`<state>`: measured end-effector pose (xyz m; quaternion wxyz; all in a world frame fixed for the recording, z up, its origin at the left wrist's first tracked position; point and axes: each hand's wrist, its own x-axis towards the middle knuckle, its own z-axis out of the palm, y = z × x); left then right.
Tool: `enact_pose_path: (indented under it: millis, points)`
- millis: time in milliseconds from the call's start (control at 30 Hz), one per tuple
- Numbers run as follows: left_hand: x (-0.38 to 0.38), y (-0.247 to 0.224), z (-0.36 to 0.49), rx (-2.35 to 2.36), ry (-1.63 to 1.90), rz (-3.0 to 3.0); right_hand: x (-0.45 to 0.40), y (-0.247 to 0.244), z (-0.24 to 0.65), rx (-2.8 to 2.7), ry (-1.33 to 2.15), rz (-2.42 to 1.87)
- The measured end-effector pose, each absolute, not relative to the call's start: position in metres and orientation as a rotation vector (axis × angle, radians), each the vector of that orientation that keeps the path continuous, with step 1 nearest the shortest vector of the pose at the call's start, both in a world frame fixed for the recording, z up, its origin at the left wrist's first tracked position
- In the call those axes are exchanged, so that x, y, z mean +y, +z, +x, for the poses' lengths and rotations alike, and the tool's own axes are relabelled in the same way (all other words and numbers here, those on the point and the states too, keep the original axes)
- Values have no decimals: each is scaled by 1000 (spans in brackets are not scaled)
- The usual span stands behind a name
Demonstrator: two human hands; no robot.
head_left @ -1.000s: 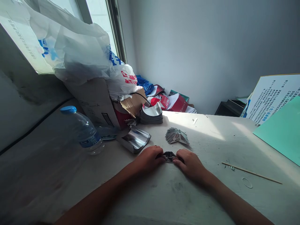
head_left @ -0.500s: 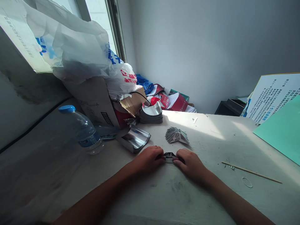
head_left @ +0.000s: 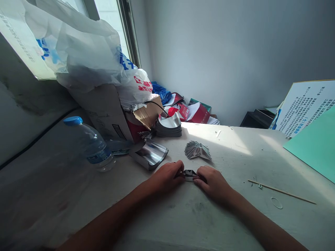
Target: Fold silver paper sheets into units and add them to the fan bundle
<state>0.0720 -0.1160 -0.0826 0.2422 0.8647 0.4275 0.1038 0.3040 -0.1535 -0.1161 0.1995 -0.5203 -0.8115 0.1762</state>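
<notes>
Between my two hands a small piece of silver foil paper (head_left: 189, 174), partly folded, lies at the table surface. My left hand (head_left: 169, 176) pinches its left end, and my right hand (head_left: 210, 179) pinches the right end; the fingers cover both ends. Just beyond the hands sits a fanned bundle of folded silver paper (head_left: 198, 150). A curved stack of silver foil sheets (head_left: 150, 153) rests beyond my left hand. Farther back is another curled stack of foil sheets (head_left: 169, 127).
A plastic bottle with a blue cap (head_left: 96, 150) stands at left, beside a cardboard box (head_left: 102, 111) topped by white plastic bags (head_left: 89, 52). On the right lie a thin wooden stick (head_left: 282, 191), a rubber band (head_left: 276, 203) and a green sheet (head_left: 314, 143).
My left hand's fingers have shifted slightly, with the index finger raised a little at the foil's left end. My right hand keeps almost the same place.
</notes>
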Motion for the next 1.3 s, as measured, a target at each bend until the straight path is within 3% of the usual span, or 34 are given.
enact_pose_path:
  millis: [1300]
  points:
    - [-115, -81, 71, 1100, 247, 2434, -153, -116, 305, -2289, 506, -1471]
